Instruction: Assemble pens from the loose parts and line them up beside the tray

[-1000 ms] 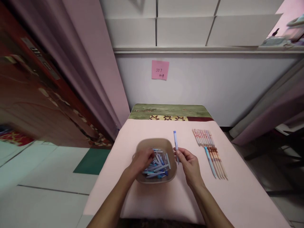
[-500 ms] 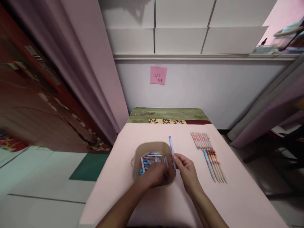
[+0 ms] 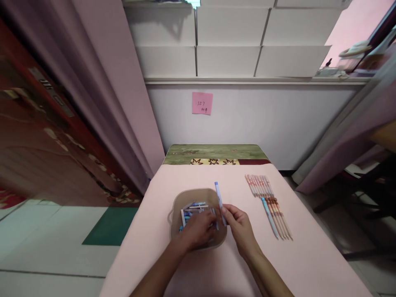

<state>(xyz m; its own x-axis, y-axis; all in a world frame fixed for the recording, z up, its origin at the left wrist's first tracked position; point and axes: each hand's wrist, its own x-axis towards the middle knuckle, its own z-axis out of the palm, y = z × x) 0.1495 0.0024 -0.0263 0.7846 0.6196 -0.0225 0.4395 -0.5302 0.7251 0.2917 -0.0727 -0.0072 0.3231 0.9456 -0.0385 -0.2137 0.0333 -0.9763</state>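
Observation:
A beige basket (image 3: 177,206) with blue and white pens (image 3: 199,204) in it stands on the pink-covered table. My left hand (image 3: 199,229) reaches into the basket among the pens; its fingertips are blurred and partly hidden. Beside the basket's right rim, my right hand (image 3: 239,225) pinches a blue-capped pen (image 3: 219,198) upright, cap upward. To the right lie two groups of pens: a row with reddish patterns (image 3: 259,185) and, nearer me, several brown-topped pens (image 3: 282,218) with a light blue pen (image 3: 269,217) at their left side.
Behind the pink cloth (image 3: 148,235), the table's green wooden-patterned edge (image 3: 213,149) shows. A pink note (image 3: 202,103) is stuck on the white wall beyond. Curtains hang at both sides, and a reddish door (image 3: 46,140) stands at the left.
The whole view has shifted a little. My left hand has lifted slightly and moved within the basket. My right hand still grips the blue-capped pen.

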